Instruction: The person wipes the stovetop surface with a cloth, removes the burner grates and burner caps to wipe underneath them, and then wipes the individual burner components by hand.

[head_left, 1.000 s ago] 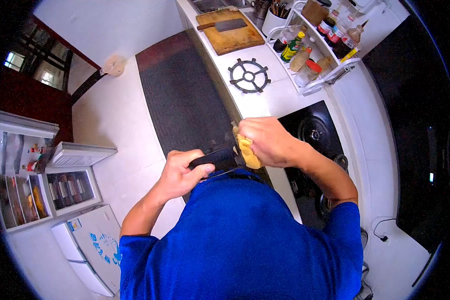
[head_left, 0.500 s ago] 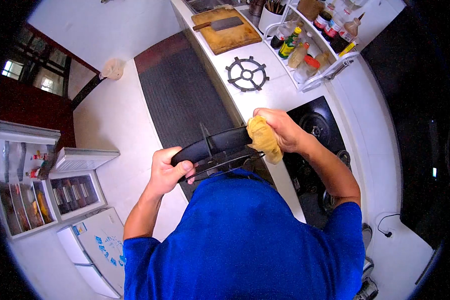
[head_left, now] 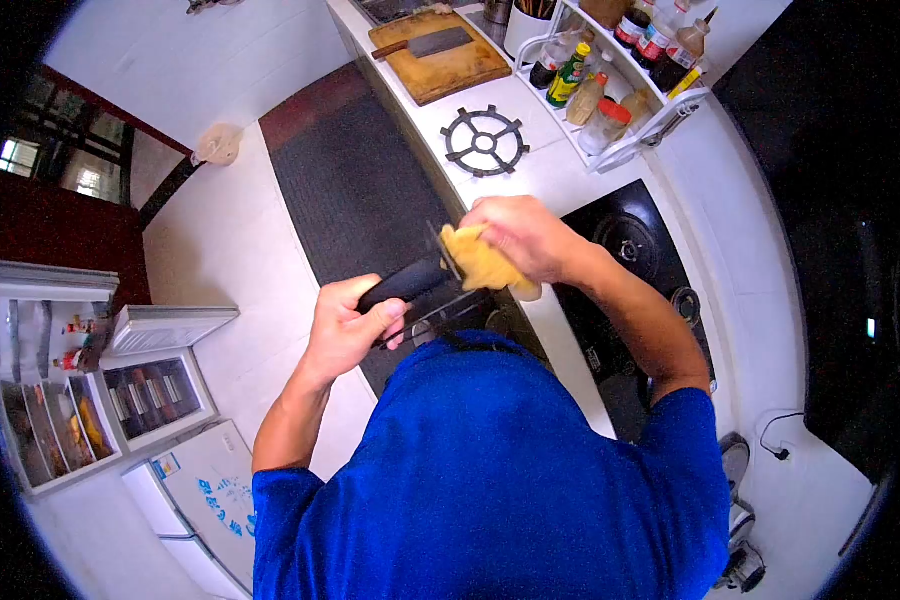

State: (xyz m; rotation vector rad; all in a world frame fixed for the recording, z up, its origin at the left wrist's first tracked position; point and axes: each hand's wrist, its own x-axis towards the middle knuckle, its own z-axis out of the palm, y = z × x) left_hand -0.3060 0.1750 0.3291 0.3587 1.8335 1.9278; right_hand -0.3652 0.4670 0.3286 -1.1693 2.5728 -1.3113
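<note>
My left hand (head_left: 342,326) is closed around one side of a black burner grate (head_left: 410,281), thumb on top. The grate is tilted nearly edge-on in front of my chest, with its prongs and thin bars partly smeared by motion. Bunched in my right hand (head_left: 526,238) is a yellow cloth (head_left: 482,266), pressed against the grate's far side. The cloth covers that part of the rim. A second burner grate (head_left: 485,141), round and spoked, lies flat on the white counter (head_left: 555,133) ahead.
A black gas stove (head_left: 610,240) is set into the counter at right. Beyond lie a cleaver (head_left: 438,42) and cutting board (head_left: 450,78). A white rack (head_left: 625,150) holds several bottles and jars. An open fridge (head_left: 110,400) stands at left; a dark mat (head_left: 355,190) covers the floor.
My right hand and the cloth have moved left along the grate, towards my left hand. The grate has turned, and less of its rim shows. My left hand keeps its grip.
</note>
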